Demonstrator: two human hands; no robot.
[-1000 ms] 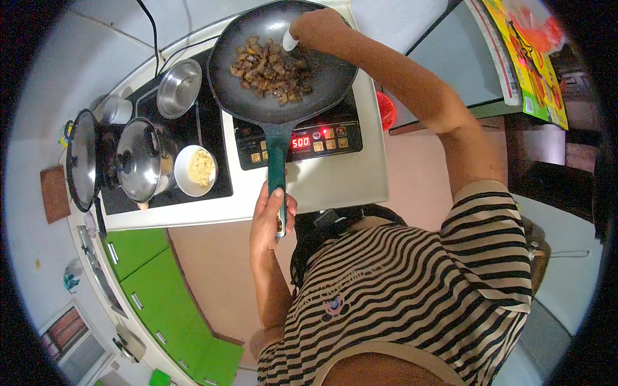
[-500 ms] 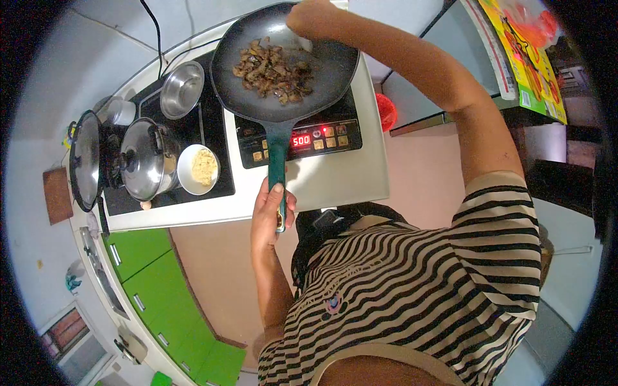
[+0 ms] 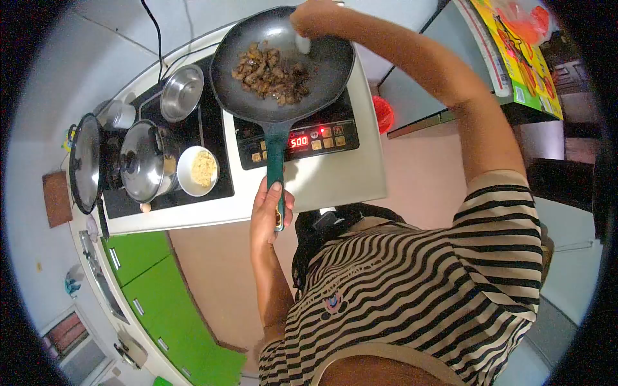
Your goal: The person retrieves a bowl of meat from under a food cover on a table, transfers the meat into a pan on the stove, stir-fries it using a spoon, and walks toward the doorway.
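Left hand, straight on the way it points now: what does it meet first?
Along the handle it holds, the left hand would likely meet the pan body first. The hob crosses that line sooner in the picture but seems lower; depth is unclear.

Matt frying pan (image 3: pixel 328 72), shiny metal bowl (image 3: pixel 182 94), glossy cooktop (image 3: pixel 219 138), cloth shirt (image 3: pixel 399 283).

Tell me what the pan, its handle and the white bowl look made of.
Pan: dark, probably coated metal, given its even surface and soft sheen.
Handle: dark green, likely plastic, judging by its largely uniform colour; painted wood possible.
White bowl: smooth, perhaps ceramic, from its even white wall; plastic possible.
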